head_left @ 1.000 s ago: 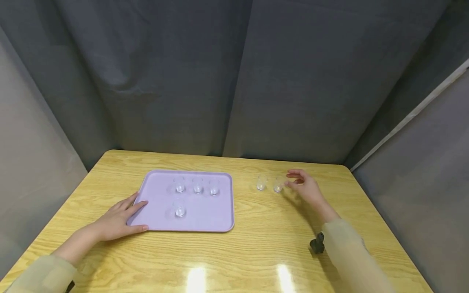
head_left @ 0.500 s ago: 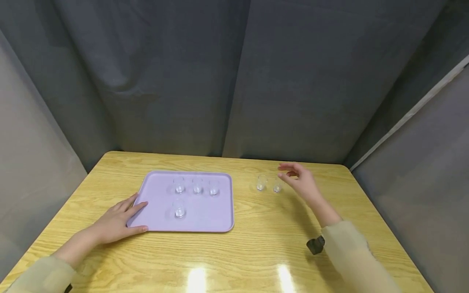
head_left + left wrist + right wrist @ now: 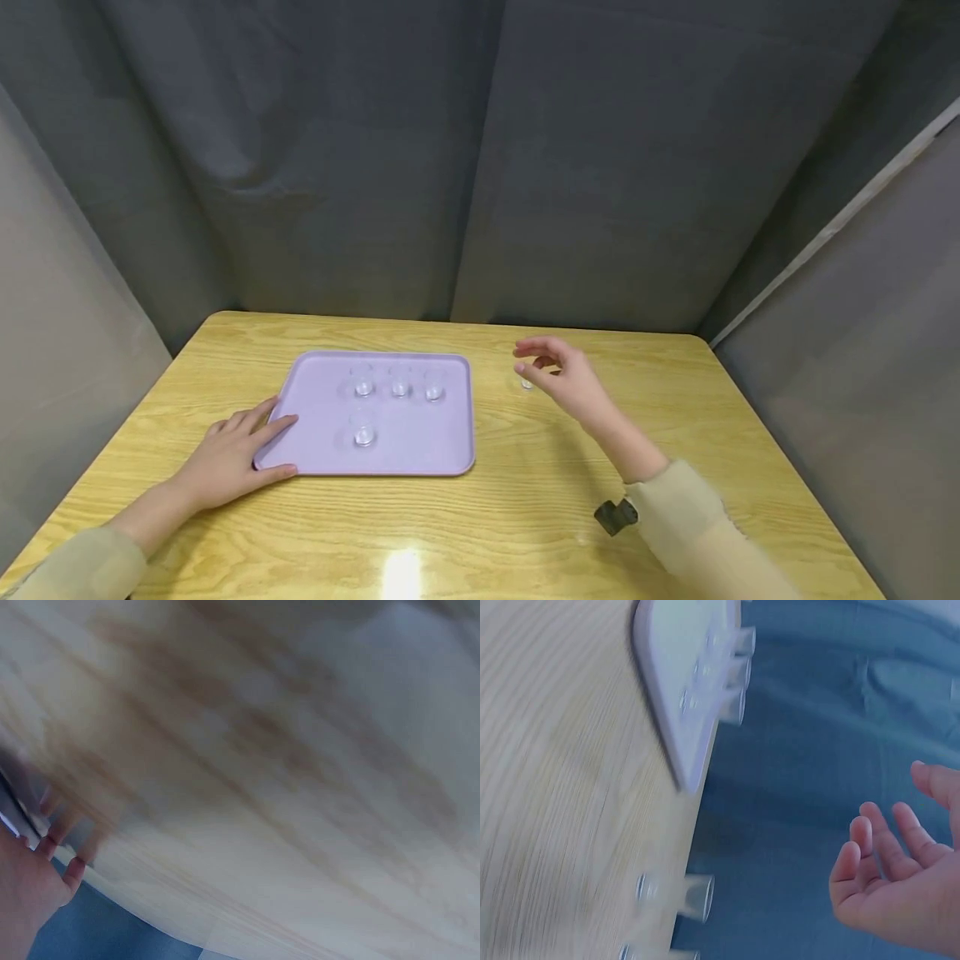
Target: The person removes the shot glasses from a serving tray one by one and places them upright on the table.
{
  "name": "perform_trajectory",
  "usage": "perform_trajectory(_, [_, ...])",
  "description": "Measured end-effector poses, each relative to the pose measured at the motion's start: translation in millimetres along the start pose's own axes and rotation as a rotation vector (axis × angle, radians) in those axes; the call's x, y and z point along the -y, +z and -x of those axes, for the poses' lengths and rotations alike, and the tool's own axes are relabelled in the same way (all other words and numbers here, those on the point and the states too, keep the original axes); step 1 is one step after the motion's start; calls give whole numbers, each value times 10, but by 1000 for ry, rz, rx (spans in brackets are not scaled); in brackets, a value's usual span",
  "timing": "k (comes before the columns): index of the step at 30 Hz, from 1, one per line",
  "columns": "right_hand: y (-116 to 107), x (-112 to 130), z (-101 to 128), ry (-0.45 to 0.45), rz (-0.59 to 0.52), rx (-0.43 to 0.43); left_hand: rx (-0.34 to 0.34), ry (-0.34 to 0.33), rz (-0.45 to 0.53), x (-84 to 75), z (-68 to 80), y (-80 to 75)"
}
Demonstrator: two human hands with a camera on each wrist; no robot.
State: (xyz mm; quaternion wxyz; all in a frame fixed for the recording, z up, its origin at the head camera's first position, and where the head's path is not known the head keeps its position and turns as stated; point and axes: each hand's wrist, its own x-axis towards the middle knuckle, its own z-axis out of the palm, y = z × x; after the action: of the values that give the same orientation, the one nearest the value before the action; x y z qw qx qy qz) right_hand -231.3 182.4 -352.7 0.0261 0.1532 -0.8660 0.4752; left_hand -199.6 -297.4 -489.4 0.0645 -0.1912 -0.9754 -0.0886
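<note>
Here, the right hand [image 3: 566, 379] curves near a clear, round cup [image 3: 527, 384].

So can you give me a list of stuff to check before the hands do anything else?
1. Left hand touching the tray: ok, it's at the left edge.
2. Four glasses on the tray upright: ok.
3. Bare space on the tray: ok, there's some right of the front glass.
4. Right hand holding a glass: not ok, its fingers look empty.
5. Nearest table glass upright: ok.
6. Glasses empty inside: cannot tell, too small and blurry.
</note>
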Motion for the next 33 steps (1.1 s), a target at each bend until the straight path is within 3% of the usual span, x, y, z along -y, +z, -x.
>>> perform_trajectory(7, [266,225,4,6,-62,39,-53,16,-29,27,-1,66])
perform_trajectory(17, [661,469,-66,-13,-177,160,-125,31,-56,61,20,147])
perform_trajectory(33, [1558,338,-202,-36,-163,243,-101,37,-40,40,19,113])
